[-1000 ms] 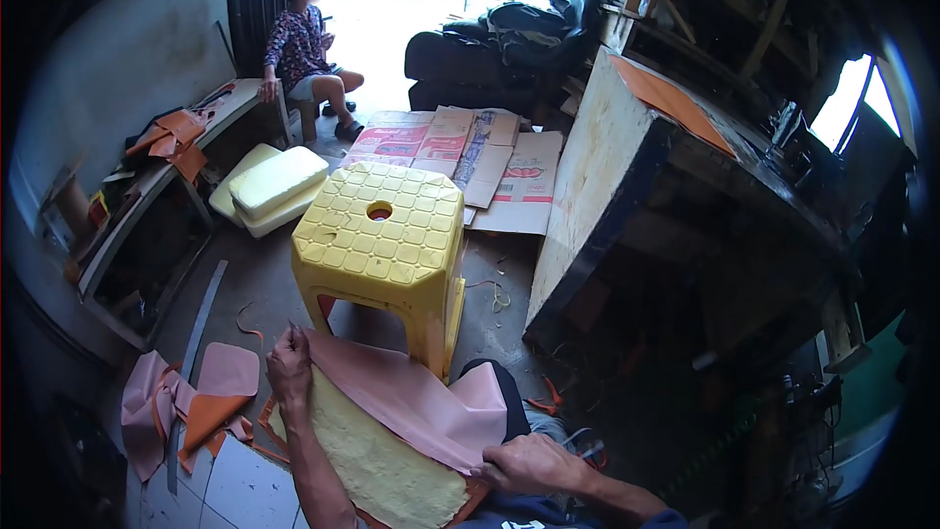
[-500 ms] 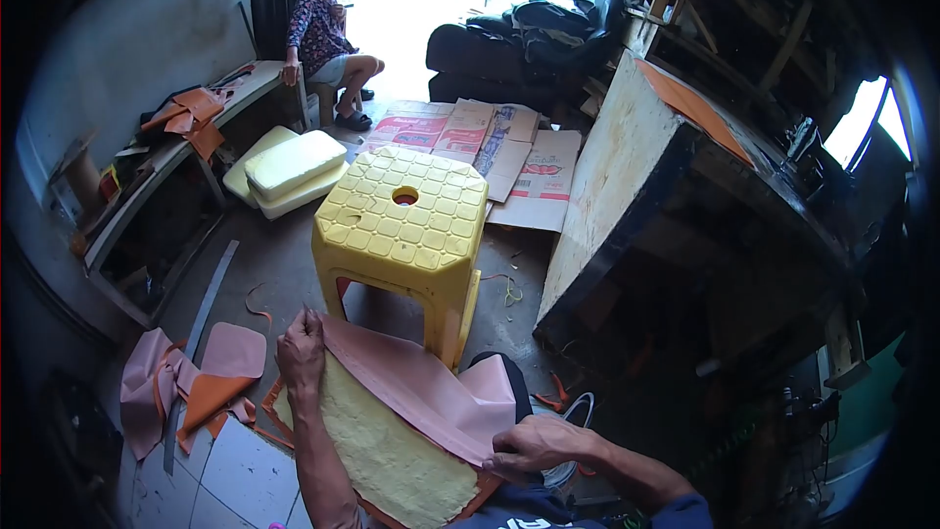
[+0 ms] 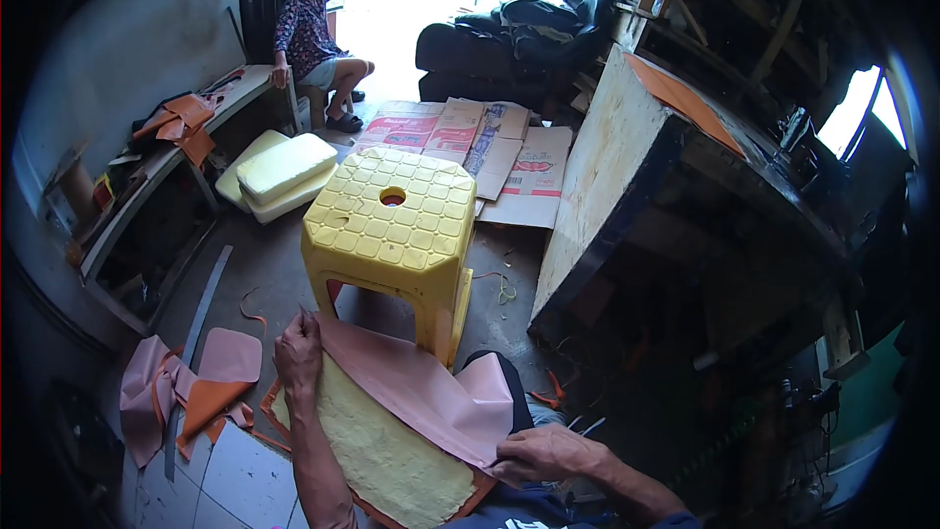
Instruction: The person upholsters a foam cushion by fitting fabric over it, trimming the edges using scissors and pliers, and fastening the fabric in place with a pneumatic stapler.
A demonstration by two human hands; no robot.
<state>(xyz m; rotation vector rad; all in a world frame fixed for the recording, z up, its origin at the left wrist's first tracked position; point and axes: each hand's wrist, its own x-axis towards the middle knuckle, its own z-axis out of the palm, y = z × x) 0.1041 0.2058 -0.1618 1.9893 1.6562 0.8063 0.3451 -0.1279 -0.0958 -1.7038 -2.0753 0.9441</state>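
A yellow foam pad with an orange edge lies across the lap, and pink material is folded along its far side. My left hand is closed at the far left end of the pink material, with a thin pointed tip sticking up above the fingers. At the near right end of the same material, my right hand pinches its corner. Two thin light prongs show just beyond the right hand; what they belong to is hidden.
A yellow stool stands just ahead. Foam blocks, flattened cardboard and a seated person are farther off. Pink and orange scraps and a metal strip lie left; orange-handled pliers lie right.
The view has shifted slightly. The seated person has raised one hand toward the head. The light prongs beside my right hand have changed angle. Both hands keep hold of the pink material.
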